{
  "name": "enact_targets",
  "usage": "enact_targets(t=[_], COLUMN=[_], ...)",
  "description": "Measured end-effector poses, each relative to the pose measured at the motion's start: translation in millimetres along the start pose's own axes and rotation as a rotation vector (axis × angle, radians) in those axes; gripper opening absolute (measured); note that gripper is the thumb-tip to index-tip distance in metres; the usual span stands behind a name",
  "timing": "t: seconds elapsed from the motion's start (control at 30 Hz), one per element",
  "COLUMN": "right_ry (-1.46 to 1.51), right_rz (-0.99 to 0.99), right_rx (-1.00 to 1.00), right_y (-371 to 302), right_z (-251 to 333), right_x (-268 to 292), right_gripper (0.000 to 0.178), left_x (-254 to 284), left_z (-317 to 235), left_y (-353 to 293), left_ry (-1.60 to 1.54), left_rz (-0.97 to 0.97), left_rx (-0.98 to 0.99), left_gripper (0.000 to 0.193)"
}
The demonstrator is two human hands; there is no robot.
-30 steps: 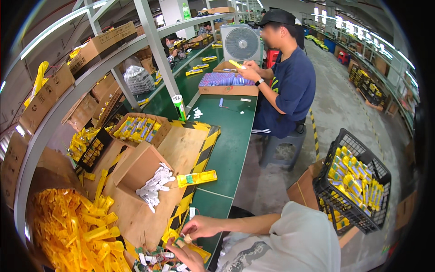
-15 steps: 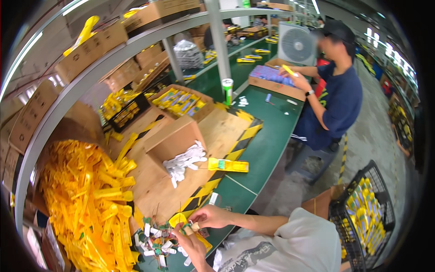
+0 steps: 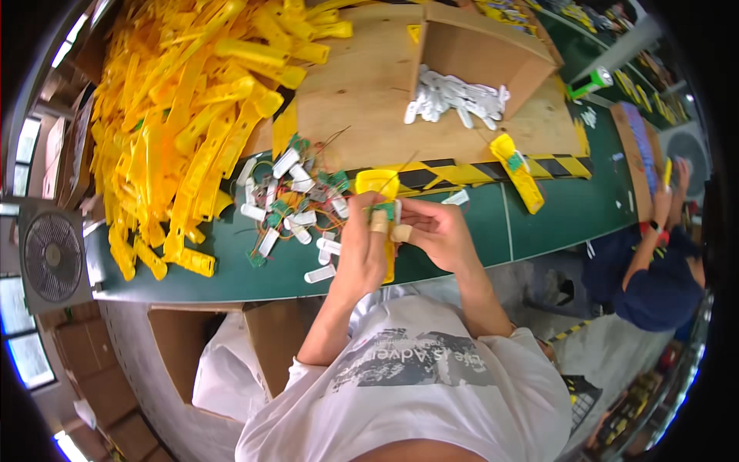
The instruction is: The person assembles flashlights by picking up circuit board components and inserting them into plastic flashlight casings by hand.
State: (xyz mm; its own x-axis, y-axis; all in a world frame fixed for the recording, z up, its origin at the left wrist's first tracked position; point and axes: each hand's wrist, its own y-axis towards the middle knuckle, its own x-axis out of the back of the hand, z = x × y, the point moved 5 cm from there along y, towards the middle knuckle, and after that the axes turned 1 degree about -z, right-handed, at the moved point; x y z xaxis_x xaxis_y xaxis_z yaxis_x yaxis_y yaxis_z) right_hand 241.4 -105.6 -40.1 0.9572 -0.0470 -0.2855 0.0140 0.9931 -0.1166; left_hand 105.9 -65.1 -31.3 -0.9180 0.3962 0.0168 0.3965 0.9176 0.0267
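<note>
Upright in front of me is a yellow plastic shell (image 3: pixel 377 183), like a long handle casing, with a small green circuit board (image 3: pixel 382 207) in it. My left hand (image 3: pixel 362 250) is closed around its left side, the thumb over the board. From the other side, my right hand (image 3: pixel 437 231) pinches a small white part (image 3: pixel 397 210) at the board's edge; fingertips hide much of it. Tan coverings wrap some fingertips. Left of my hands lies a tangled heap of wired circuit boards with white blocks (image 3: pixel 300 181). Another yellow shell with a board (image 3: pixel 517 173) rests at the right.
A large pile of yellow shells (image 3: pixel 185 115) covers the left of the green bench (image 3: pixel 477 246). A tipped cardboard box (image 3: pixel 493 46) spills white plastic pieces (image 3: pixel 454 98) onto a wooden board (image 3: pixel 354 85). Farther right, a co-worker (image 3: pixel 654 285) in dark clothing holds a yellow piece.
My view has swung left and down, bringing my hands to the middle and the co-worker to the right edge. The yellow shell stays between my hands.
</note>
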Motion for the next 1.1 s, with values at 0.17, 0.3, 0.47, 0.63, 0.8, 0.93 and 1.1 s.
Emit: enact_targets(t=[0.17,0.3,0.47,0.63,0.8,0.93,1.1], right_ry=[-0.235,-0.406,-0.225,-0.122,-0.137,-0.632,-0.719], right_rz=[0.023,-0.011,-0.146,-0.138,-0.134,-0.174,-0.198], right_rx=[0.076,0.160,0.130,0.109,0.123,0.342,0.488], right_y=[6.6,2.6,-4.7,-6.6,-9.0,-15.8,-20.4], right_z=[-7.4,-3.4,-16.3,-20.4,-15.4,6.8,15.0], right_x=[3.4,-1.5,-2.6,1.0,2.1,-5.4,-6.3], right_gripper=[0.049,0.051,0.047,0.045,0.044,0.045,0.047], left_x=[2.9,2.2,-0.2,-3.5,-6.2,-7.2,-9.9], left_z=[12.8,17.4,26.0,32.0,25.8,29.1,4.9], left_y=[1.3,-0.4,-1.1,-0.3,2.0,1.7,5.2], left_ry=[0.054,0.179,0.041,-0.047,-0.234,-0.124,0.061], left_rz=[0.003,-0.006,0.020,0.063,0.128,0.119,0.104], left_rx=[0.057,-0.035,0.055,-0.063,0.061,-0.037,-0.232], left_gripper=[0.023,0.023,0.021,0.013,0.013,0.013,0.019])
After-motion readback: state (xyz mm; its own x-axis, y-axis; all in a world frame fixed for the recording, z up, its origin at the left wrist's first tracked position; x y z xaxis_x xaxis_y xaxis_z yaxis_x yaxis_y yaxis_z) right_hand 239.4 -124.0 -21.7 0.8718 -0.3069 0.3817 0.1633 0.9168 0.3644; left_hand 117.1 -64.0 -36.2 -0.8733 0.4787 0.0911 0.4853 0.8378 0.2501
